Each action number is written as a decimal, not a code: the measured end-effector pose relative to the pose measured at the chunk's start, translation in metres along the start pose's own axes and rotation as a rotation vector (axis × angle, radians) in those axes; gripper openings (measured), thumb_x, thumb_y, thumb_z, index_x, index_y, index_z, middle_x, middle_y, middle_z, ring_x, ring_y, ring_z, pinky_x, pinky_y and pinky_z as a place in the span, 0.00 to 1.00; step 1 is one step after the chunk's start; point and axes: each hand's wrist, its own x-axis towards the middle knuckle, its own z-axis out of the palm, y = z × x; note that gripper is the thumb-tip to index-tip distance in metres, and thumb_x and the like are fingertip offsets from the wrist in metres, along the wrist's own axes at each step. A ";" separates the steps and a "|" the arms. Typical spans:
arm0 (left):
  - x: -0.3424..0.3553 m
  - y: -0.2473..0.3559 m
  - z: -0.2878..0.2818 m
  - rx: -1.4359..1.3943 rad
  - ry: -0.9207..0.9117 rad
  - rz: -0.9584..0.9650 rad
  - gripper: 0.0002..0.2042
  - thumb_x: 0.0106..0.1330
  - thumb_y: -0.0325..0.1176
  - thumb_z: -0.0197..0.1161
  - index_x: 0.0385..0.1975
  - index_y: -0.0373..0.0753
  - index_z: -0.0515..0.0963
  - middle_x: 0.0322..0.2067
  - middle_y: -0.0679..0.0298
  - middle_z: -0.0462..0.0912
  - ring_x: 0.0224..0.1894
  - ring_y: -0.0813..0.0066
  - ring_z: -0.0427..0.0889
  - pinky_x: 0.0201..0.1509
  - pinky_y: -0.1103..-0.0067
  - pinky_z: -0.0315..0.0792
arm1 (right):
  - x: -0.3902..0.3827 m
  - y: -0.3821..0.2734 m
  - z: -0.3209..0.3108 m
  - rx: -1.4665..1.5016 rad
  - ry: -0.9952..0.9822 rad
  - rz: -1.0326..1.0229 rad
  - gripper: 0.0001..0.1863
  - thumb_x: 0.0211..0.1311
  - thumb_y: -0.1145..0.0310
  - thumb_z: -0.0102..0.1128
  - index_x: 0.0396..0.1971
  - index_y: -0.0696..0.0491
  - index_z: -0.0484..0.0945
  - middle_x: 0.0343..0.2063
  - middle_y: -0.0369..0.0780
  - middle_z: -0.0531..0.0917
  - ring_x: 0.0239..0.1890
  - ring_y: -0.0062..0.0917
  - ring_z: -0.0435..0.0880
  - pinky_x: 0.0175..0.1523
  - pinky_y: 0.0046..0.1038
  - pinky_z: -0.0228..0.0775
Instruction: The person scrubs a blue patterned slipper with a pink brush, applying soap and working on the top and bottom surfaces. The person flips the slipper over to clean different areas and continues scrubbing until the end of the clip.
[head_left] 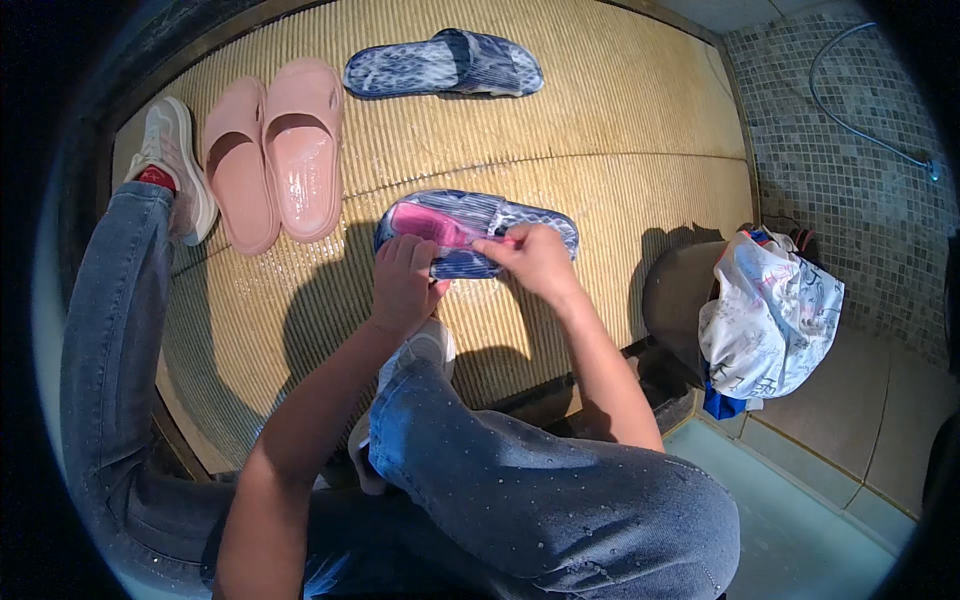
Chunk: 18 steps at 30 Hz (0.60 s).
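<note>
A blue-and-white patterned slide slipper (535,217) lies on the ribbed yellow floor in front of me. My left hand (405,280) is closed on the near edge of its strap end, steadying it. Over the strap end sits a pink brush (428,224) with a flat head; its bristles are hidden. The fingers of my right hand (533,260) are wrapped round the brush's handle at the middle of the slipper. Its matching blue slipper (405,70) rests farther off, sole down.
Two wet pink slides (303,175) stand side by side at the left, next to my sneaker (187,165). At the right, a printed white cloth (770,315) lies heaped over a dark stool (685,297). A hose (850,115) runs along the mosaic wall.
</note>
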 end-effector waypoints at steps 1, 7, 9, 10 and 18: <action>0.000 0.000 0.001 -0.025 -0.004 0.010 0.26 0.39 0.31 0.75 0.42 0.40 0.72 0.39 0.58 0.72 0.47 0.55 0.74 0.52 0.62 0.66 | -0.001 0.003 0.006 0.018 0.026 -0.029 0.27 0.53 0.48 0.72 0.13 0.58 0.77 0.09 0.34 0.68 0.16 0.17 0.64 0.22 0.28 0.58; 0.002 0.000 -0.011 -0.036 0.009 0.071 0.24 0.38 0.28 0.75 0.37 0.38 0.72 0.37 0.55 0.72 0.43 0.51 0.74 0.47 0.61 0.68 | -0.008 0.048 -0.046 0.215 -0.163 0.162 0.24 0.53 0.53 0.74 0.09 0.54 0.77 0.10 0.26 0.69 0.15 0.10 0.60 0.20 0.22 0.47; 0.004 -0.001 -0.010 -0.038 0.014 0.092 0.23 0.37 0.28 0.75 0.36 0.36 0.72 0.36 0.54 0.73 0.41 0.50 0.74 0.45 0.60 0.68 | -0.015 0.055 -0.058 0.257 -0.179 0.230 0.25 0.49 0.50 0.75 0.10 0.56 0.79 0.11 0.31 0.74 0.16 0.13 0.67 0.22 0.22 0.58; 0.004 -0.002 -0.007 -0.036 0.008 0.091 0.24 0.37 0.28 0.75 0.35 0.36 0.72 0.36 0.54 0.73 0.41 0.50 0.74 0.45 0.60 0.68 | -0.014 0.058 -0.055 0.223 -0.163 0.220 0.25 0.50 0.50 0.75 0.11 0.56 0.79 0.11 0.31 0.74 0.16 0.14 0.68 0.22 0.23 0.58; 0.005 -0.004 -0.010 -0.023 -0.116 0.087 0.24 0.40 0.29 0.73 0.41 0.37 0.74 0.41 0.57 0.72 0.47 0.53 0.73 0.52 0.61 0.68 | -0.020 0.013 0.013 0.010 0.146 -0.061 0.28 0.54 0.44 0.68 0.15 0.57 0.79 0.12 0.44 0.78 0.17 0.33 0.78 0.26 0.37 0.68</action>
